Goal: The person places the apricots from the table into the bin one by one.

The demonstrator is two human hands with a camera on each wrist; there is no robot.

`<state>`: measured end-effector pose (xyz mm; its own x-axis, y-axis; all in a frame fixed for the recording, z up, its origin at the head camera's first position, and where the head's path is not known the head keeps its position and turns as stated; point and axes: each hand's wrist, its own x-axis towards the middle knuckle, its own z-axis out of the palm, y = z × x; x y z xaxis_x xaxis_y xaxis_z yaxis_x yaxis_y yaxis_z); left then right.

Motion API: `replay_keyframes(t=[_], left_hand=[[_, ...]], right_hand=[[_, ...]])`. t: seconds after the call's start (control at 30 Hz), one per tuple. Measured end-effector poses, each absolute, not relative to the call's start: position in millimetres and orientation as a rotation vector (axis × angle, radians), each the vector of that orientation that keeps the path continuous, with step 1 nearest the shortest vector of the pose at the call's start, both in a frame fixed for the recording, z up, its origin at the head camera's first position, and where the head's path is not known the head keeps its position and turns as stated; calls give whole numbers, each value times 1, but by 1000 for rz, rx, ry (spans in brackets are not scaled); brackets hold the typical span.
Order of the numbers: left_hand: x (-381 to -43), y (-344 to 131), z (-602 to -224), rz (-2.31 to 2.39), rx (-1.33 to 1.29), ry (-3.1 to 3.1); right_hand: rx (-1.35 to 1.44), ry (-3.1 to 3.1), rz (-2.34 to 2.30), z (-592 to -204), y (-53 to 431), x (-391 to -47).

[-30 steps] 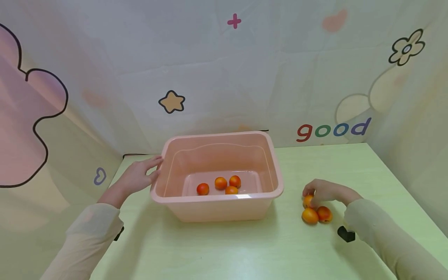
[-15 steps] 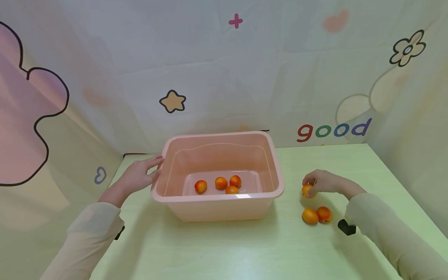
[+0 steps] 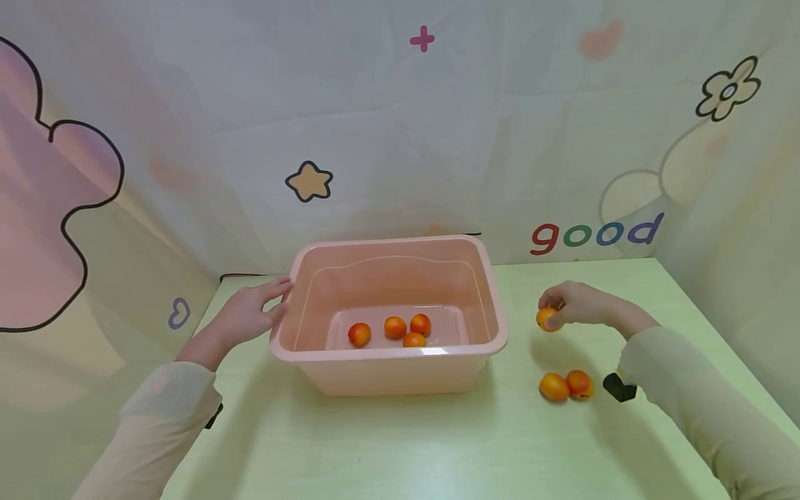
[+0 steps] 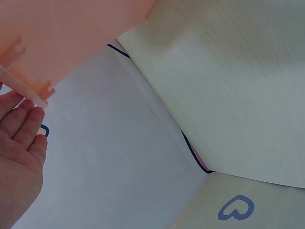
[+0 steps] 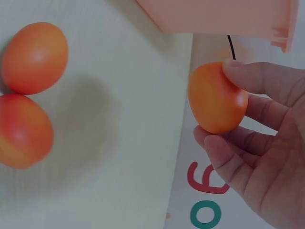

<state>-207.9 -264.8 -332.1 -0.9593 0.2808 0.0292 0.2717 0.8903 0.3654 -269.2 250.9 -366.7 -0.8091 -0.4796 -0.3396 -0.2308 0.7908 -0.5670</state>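
In the head view, my right hand (image 3: 576,304) pinches a smooth, egg-shaped orange-red fruit (image 3: 547,319) above the table, right of the basin. The right wrist view shows this fruit (image 5: 217,98) between thumb and fingertips. Two similar fruits (image 3: 553,387) lie side by side on the table below that hand. A pink plastic basin (image 3: 400,375) stands in the middle, with several of the same fruits (image 3: 359,335) on its floor. My left hand (image 3: 246,314) touches the basin's left rim. Its fingers (image 4: 29,125) lie extended against the rim's underside in the left wrist view.
The pale green table (image 3: 400,444) reaches back to a fabric backdrop (image 3: 400,139) printed with a star, a flower and the word "good". Fabric also rises at both sides. The basin's rim stands higher than the fruits inside.
My right hand has lifted one fruit off the table, up and away from the other two. The leftmost fruit in the basin shifted slightly left, then settled. My left hand stays at the rim.
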Motion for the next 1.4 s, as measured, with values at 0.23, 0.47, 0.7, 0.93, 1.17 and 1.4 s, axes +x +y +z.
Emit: replay_keyframes(t=[0.23, 0.47, 0.7, 0.93, 1.17, 1.4], left_hand=[[-209, -266, -333, 586, 448, 3028], [-209, -266, -334, 591, 439, 3018], [-211, -267, -336, 588, 454, 3024], [-210, -267, -334, 584, 442, 3010], [-210, -267, -331, 588, 404, 2989], [-209, -267, -330, 598, 416, 2994]], right_hand=[[-573, 2535, -696, -347, 244, -273], [-596, 2558, -689, -327, 234, -275], [-653, 2615, -669, -306, 221, -279], [-683, 2625, -692, -287, 201, -284], [-734, 2621, -648, -272, 171, -288], [-756, 2596, -599, -259, 135, -291]])
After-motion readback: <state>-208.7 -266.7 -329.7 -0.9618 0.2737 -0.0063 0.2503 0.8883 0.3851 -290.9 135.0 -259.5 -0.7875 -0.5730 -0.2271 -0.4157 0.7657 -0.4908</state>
